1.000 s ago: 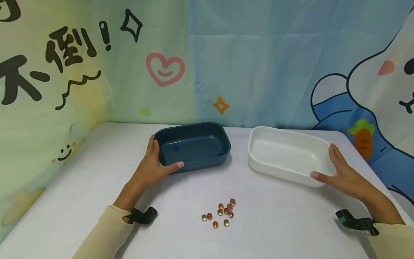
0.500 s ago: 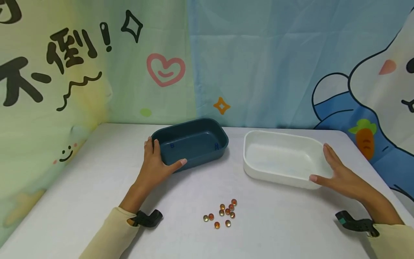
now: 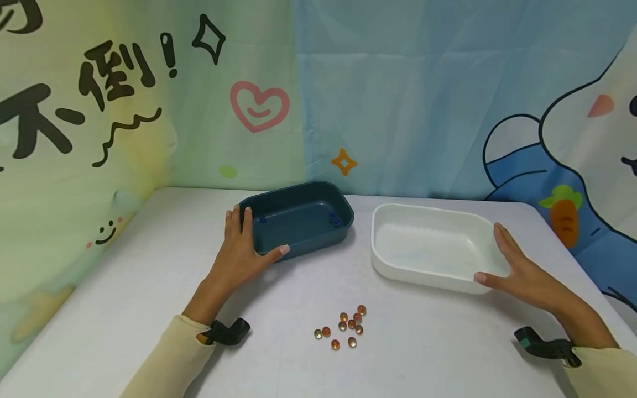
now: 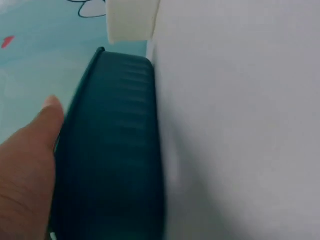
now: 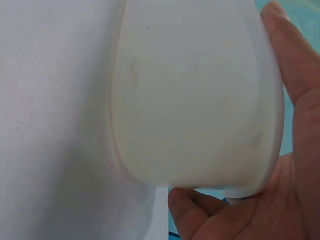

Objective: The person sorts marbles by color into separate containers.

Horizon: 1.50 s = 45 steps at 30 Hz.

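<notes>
Bold black lettering (image 3: 116, 74) on the backdrop cloth (image 3: 199, 138) reads "不倒!", with part of another character cut off at the top left corner. The person's left hand (image 3: 242, 255) grips the left end of a dark teal tray (image 3: 318, 243), thumb on the near rim. Their right hand (image 3: 523, 277) holds a white tray (image 3: 423, 278) by its right end, thumb along the near side, fingers round the end. That's two trays, apart on the white table (image 3: 423, 342). In front of them I count ten amber and orange marbles (image 3: 351, 324). Inside the teal one sit a blue bead (image 3: 262, 219) and a blue cluster (image 3: 337, 222), perhaps three, too bunched to be sure.
</notes>
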Motion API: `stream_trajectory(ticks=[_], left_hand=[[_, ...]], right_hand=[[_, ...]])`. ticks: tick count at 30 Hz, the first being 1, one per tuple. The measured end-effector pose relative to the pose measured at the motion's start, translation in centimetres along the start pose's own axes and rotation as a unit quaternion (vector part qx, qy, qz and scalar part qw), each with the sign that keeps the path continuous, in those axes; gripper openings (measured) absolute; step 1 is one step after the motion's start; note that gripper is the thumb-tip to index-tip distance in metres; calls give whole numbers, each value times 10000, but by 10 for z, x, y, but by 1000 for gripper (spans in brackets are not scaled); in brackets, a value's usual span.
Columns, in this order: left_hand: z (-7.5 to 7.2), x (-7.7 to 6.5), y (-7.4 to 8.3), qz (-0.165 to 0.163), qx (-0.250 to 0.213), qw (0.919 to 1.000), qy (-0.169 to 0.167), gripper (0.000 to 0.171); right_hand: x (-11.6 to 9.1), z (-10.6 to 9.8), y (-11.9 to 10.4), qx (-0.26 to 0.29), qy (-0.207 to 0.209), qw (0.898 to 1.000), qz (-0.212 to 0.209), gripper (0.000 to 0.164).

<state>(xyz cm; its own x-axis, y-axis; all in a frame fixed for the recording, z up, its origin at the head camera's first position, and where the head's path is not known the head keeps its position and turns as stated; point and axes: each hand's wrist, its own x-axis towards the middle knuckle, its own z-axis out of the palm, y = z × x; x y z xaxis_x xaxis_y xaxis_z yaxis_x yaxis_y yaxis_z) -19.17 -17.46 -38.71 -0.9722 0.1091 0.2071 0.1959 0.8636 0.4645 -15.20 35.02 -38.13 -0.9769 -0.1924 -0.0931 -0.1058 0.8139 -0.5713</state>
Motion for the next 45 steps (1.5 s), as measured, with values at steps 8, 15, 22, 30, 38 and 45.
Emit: stream_trajectory(ticks=[8, 15, 22, 30, 38, 45], left_hand=[[-9, -15, 13, 1480, -85, 9815, 1214, 78], [-5, -44, 37, 2046, -3068, 9277, 586, 21], [4, -72, 43, 489, -3707, 9215, -1047, 13], [22, -86, 46, 595, -3556, 9221, -1405, 16], [32, -93, 54, 552, -3625, 9124, -1818, 24], [33, -95, 60, 501, -3567, 9121, -1958, 23]], right_hand=[[3, 9, -1, 125, 144, 9997, -127, 114], [1, 11, -1, 113, 120, 9998, -80, 113], [1, 7, -1, 141, 72, 9998, -147, 113], [2, 4, 0, 144, 77, 9998, -149, 113], [0, 3, 1, 132, 62, 9998, -109, 113], [1, 1, 1, 114, 74, 9999, -103, 112]])
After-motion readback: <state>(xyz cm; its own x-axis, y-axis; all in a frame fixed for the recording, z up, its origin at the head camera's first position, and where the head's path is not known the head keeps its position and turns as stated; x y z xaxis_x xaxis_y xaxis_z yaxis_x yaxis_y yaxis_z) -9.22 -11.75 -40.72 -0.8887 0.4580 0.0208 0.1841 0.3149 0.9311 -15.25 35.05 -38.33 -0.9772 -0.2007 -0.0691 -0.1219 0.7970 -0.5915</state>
